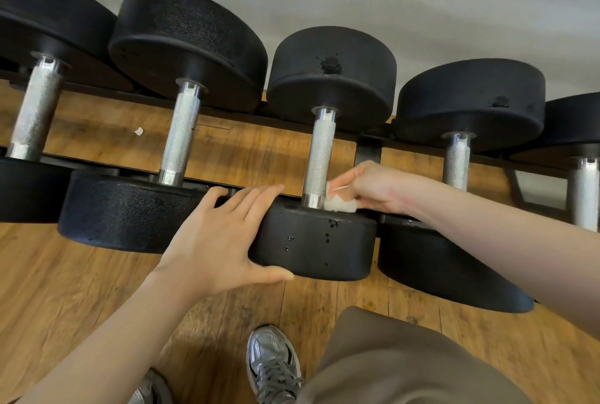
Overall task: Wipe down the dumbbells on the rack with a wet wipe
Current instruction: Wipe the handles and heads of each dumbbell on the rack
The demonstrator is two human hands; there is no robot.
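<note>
Several black dumbbells with knurled silver handles lie side by side on a low black rack [368, 150]. The middle dumbbell [319, 157] has its near head [324, 244] towards me, chipped in spots. My left hand [224, 238] rests on the left side of that head, fingers straight along its top and thumb under its front edge. My right hand [373, 186] holds a crumpled white wet wipe [339, 204] and presses it against the lower end of the handle, where it meets the head.
Neighbouring dumbbells sit close on both sides: a larger one [180, 137] to the left, a smaller one [457, 160] to the right. A small white scrap [139, 131] lies on the wooden floor behind the rack. My shoes [272, 368] stand just below. A pale wall runs behind.
</note>
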